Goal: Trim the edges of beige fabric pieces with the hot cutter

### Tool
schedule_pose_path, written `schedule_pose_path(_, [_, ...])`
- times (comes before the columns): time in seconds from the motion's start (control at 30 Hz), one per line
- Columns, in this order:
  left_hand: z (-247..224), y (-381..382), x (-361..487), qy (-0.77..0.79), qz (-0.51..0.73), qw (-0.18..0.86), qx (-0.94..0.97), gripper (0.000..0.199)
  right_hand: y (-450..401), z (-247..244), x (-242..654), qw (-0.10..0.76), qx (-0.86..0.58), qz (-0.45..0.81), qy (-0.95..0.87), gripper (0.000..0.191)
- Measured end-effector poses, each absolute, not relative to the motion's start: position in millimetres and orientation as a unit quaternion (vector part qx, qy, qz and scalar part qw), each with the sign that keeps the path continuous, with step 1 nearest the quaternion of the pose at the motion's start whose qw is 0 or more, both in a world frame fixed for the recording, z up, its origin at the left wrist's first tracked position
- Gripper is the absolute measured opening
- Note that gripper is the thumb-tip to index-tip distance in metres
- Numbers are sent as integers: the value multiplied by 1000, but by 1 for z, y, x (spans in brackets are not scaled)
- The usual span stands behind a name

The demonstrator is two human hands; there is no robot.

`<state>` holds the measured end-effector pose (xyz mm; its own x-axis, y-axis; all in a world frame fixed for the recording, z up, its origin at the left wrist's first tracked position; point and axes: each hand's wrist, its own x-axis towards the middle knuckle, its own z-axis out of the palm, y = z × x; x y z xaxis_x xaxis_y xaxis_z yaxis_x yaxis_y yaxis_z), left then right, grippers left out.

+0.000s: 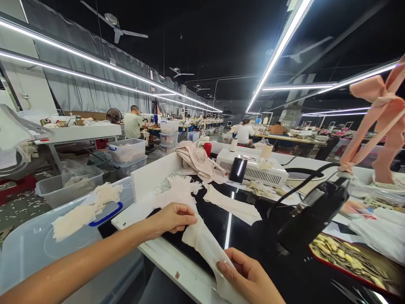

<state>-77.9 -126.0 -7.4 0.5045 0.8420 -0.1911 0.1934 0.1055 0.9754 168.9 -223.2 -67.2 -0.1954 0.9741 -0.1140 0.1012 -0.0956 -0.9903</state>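
Note:
A cream strip of cut fabric (207, 242) stretches between my two hands above the glossy black tabletop. Thumb and fingers of my left hand (174, 217) are pinched together at its upper end. Lower down, my right hand (245, 272) grips the strip with the thumb on top and the fingers beneath. Another flat cream fabric piece (234, 205) lies on the black surface beyond. Just past my left hand is a heap of pale fabric pieces (180, 192). To the right stands a black machine (313, 215) with a cable.
At the right are a red-rimmed tray (311, 252) of peanuts and seeds, and scissors (346, 292). A white vented box (253, 169) and black rectangular object (238, 169) stand behind. Left, a lidded plastic bin (28, 253) bears cream fabric (76, 219). Co-workers (133, 122) sit farther off.

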Motion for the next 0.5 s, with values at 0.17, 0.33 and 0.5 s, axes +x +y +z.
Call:
schedule_pose_path(0.17, [-10, -128, -90, 443, 226, 629, 597, 66, -216, -72, 191, 338, -500, 553, -574, 53])
schedule_pose_path(0.33, [-4, -118, -97, 450, 202, 622, 608, 64, -199, -81, 214, 307, -509, 520, -613, 43])
schedule_pose_path(0.5, [9, -80, -83, 441, 216, 579, 651, 59, -178, -69, 231, 345, -557, 483, -581, 39])
